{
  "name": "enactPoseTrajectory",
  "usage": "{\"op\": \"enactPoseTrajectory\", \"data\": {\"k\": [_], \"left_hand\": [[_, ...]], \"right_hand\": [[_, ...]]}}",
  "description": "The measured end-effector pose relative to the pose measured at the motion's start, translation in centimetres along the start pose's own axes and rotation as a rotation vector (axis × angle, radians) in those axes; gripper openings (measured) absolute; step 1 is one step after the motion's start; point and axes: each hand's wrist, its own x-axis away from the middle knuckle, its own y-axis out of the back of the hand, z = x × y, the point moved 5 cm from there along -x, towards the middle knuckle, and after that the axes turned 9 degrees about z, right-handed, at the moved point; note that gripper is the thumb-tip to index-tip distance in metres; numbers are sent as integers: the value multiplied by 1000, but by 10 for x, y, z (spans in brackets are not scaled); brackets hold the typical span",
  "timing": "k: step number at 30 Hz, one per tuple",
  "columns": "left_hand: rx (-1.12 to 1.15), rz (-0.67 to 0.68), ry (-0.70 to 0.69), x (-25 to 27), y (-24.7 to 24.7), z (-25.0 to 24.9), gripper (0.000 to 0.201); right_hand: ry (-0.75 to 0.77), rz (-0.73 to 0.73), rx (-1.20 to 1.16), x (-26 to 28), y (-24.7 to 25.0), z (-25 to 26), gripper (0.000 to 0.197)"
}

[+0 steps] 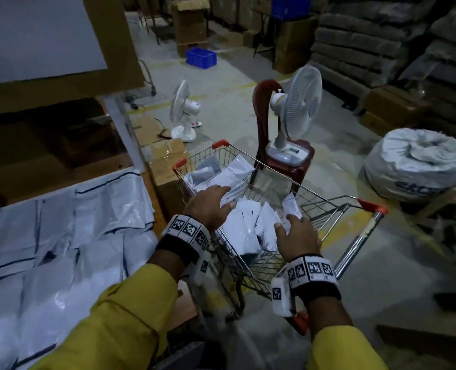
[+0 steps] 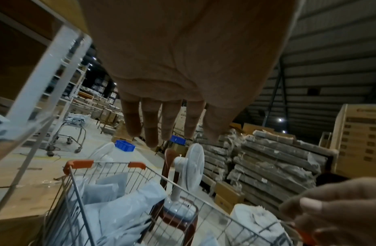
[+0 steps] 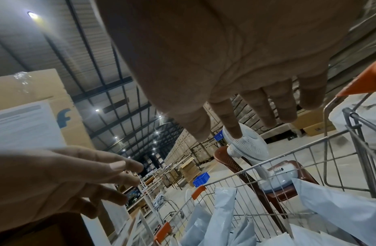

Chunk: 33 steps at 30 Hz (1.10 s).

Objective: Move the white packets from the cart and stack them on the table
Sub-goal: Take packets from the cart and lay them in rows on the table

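A wire cart (image 1: 200, 154) with orange corner caps holds several white packets (image 1: 245, 225) lying loosely in its basket. More white packets (image 1: 61, 236) lie spread over the table at the left. My left hand (image 1: 216, 198) hovers over the packets at the cart's left side, fingers straight and holding nothing. My right hand (image 1: 293, 225) hovers over the cart's near right part, also empty. In the left wrist view the left hand (image 2: 159, 126) stretches flat above the packets (image 2: 124, 216). In the right wrist view the right hand (image 3: 262, 113) is spread above the packets (image 3: 340, 208).
Just beyond the cart a white fan (image 1: 296, 108) stands on a red-brown chair (image 1: 291, 161). Another fan (image 1: 181, 110) stands on the floor. A big grey sack (image 1: 416, 166) lies at the right. Cardboard boxes (image 1: 165, 161) stand between table and cart. A shelf (image 1: 47, 89) overhangs the table.
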Motion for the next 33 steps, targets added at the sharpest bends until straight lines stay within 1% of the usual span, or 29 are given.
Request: {"op": "enactPoseTrajectory", "data": {"k": [3, 7, 10, 14, 15, 18, 20, 21, 23, 24, 26, 28, 30, 31, 33], "left_hand": [[-90, 96, 66, -38, -35, 12, 56], [-248, 352, 134, -85, -93, 29, 65], [-358, 464, 156, -108, -127, 38, 63], [-475, 515, 131, -139, -162, 42, 62], [-501, 524, 118, -149, -170, 43, 64], [-546, 632, 120, -172, -196, 46, 72], [-564, 638, 116, -186, -212, 48, 73], [-560, 634, 136, -194, -218, 49, 69], [-532, 679, 253, -203, -230, 55, 61], [-526, 725, 310, -206, -236, 56, 63], [-477, 783, 399, -212, -247, 60, 77], [-410, 822, 477, -211, -257, 65, 88], [-357, 853, 556, -207, -271, 73, 96], [-353, 843, 572, -205, -275, 74, 96], [-311, 783, 601, -204, -276, 69, 96]], "right_hand": [[-51, 24, -16, -26, -7, -7, 54], [-124, 32, -72, -66, -19, -16, 54], [-166, 71, -137, -98, -39, -25, 55], [-244, 147, -231, -140, -71, -35, 57], [-258, 170, -242, -152, -79, -36, 57], [-297, 235, -248, -188, -104, -44, 54], [-313, 301, -251, -210, -121, -51, 52], [-333, 337, -259, -220, -131, -55, 53], [-341, 385, -256, -236, -148, -64, 60], [-362, 402, -248, -244, -160, -71, 59], [-405, 413, -243, -255, -179, -81, 56], [-396, 398, -234, -260, -186, -83, 54], [-424, 393, -226, -266, -196, -88, 45], [-448, 398, -232, -270, -200, -90, 47], [-496, 455, -240, -275, -206, -91, 62]]}}
